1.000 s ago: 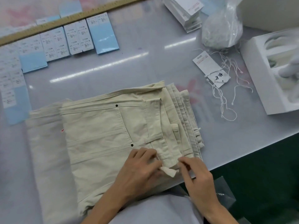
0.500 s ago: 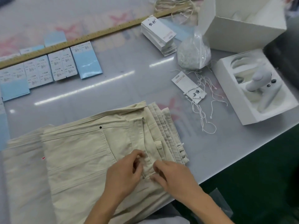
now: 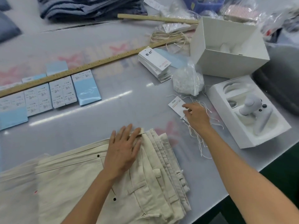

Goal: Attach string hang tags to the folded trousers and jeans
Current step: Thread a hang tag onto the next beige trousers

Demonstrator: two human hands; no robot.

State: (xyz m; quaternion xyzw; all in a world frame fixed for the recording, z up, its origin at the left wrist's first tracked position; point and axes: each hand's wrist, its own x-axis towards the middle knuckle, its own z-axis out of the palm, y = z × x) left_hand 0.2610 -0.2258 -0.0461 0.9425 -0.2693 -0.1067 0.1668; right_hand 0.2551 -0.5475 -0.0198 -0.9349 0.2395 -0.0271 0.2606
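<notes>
Change since earlier frame: both hands are no longer working together at the waistband; the right hand (image 3: 196, 117) is now reaching out to the loose tag, and the left hand (image 3: 123, 149) is now lying flat.
Left hand: resting palm-down with fingers straight and spread on the stack of folded cream cotton trousers (image 3: 100, 183), gripping nothing.
Right hand: hovering with loosely curled fingers over the white rectangular card hang tag (image 3: 175, 104); whether it is touching cannot be told.
Hands: well apart.
Trousers: lying at the near edge of the glossy grey table (image 3: 129, 101).
Strings: thin white loop strings (image 3: 202, 143) are lying scattered beside the tag.
Spare tags: a stack of white hang tags (image 3: 155, 65) is sitting further back.
</notes>
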